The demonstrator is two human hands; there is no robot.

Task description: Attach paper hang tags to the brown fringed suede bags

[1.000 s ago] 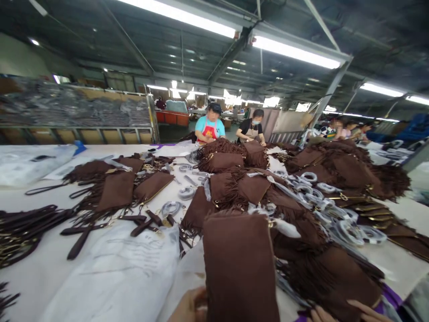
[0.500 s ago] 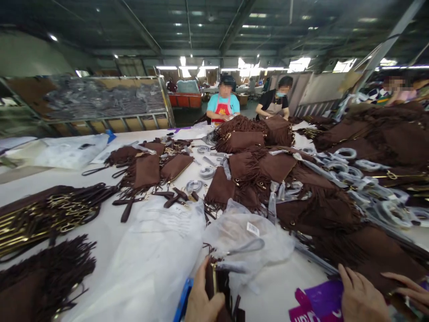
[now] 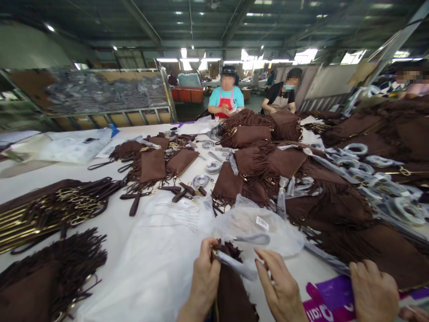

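Head camera view of a long white table [image 3: 110, 228] heaped with brown fringed suede bags. At the near edge, the left hand [image 3: 205, 279] is closed around the top of a brown bag [image 3: 231, 290], holding it upright. The right hand [image 3: 279, 286], half a second ago resting flat to the right of that bag, has come in beside it with fingers loosely curled, pinching a clear-wrapped strap [image 3: 234, 264] that sticks out from the bag's mouth. A second earlier the bag was lifted high, filling the middle of the view; now it sits low, so handling seems to have moved on to the strap. Just behind the bag lies a crumpled clear plastic bag [image 3: 258, 226] with a barcode sticker. Right of the bag, another person's hand [image 3: 373, 293] rests on purple packaging [image 3: 330, 304].
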